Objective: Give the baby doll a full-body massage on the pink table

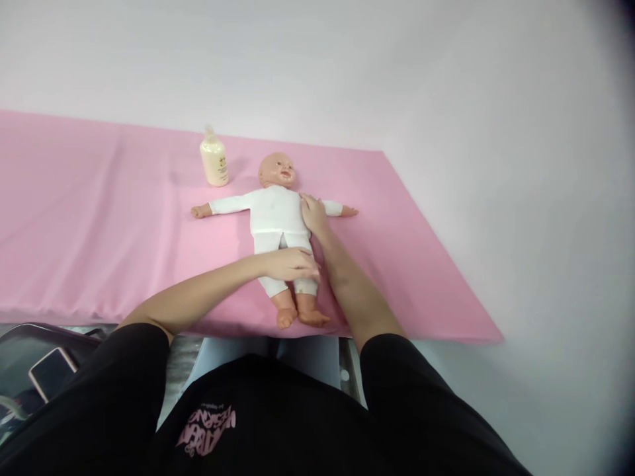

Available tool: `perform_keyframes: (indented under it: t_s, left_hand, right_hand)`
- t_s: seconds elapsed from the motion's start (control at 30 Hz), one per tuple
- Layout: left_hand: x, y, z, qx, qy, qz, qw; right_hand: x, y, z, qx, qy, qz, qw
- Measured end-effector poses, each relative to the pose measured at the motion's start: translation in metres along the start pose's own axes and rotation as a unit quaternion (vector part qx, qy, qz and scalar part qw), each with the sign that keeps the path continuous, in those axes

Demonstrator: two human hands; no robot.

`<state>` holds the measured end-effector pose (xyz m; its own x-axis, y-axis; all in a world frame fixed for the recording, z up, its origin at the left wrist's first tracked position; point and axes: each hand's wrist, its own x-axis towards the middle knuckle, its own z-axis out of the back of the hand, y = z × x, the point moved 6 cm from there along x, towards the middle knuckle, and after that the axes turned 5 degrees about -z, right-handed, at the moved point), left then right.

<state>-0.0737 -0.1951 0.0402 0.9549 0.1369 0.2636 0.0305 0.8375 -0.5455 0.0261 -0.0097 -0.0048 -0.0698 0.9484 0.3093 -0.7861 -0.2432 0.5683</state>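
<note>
A baby doll (278,210) with a white cloth body lies on its back on the pink sheet (198,248), head toward the wall and feet toward me. My left hand (292,265) reaches across the doll's upper legs, palm down, its fingers extended toward the right. Against the doll's chest side, near the shoulder on the right, rests my right hand (314,215), with its fingers stretched out. Neither hand is wrapped round anything. A pump bottle (215,160) with pale contents stands left of the doll's head.
The pink-covered surface meets a white wall (297,66) behind and on the right. At the lower left, a phone (53,374) lies on a dark chair or bag (30,344). My legs are against the near edge.
</note>
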Motion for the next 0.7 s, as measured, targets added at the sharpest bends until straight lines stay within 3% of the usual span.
perform_keyframes:
  t_s: [0.07,0.13,0.23,0.33,0.47,0.57,0.7]
  left_hand:
    - [-0.011,0.02,0.02,0.04,-0.084,0.044,0.995]
    - [-0.035,0.049,0.045,0.118,-0.168,0.152,0.967]
    - [-0.083,0.09,0.075,0.192,-0.237,0.322,0.896]
    - [-0.13,0.116,0.091,0.25,-0.248,0.457,0.817]
    - [-0.17,0.124,0.104,0.313,-0.273,0.528,0.741]
    - [-0.191,0.123,0.111,0.309,-0.319,0.569,0.692]
    - [-0.221,0.123,0.119,0.277,-0.402,0.632,0.602]
  right_hand:
    - [0.0,-0.008,0.006,-0.043,-0.009,-0.003,0.999]
    - [-0.001,-0.017,0.012,-0.079,-0.024,-0.013,0.997]
    - [-0.003,-0.029,0.019,-0.123,-0.053,-0.038,0.99]
    - [-0.005,-0.039,0.026,-0.16,-0.068,-0.074,0.982]
    - [-0.007,-0.056,0.038,-0.16,-0.102,-0.147,0.971]
    - [-0.009,-0.069,0.046,-0.126,-0.129,-0.216,0.96]
    - [-0.012,-0.084,0.046,-0.052,-0.155,-0.299,0.94]
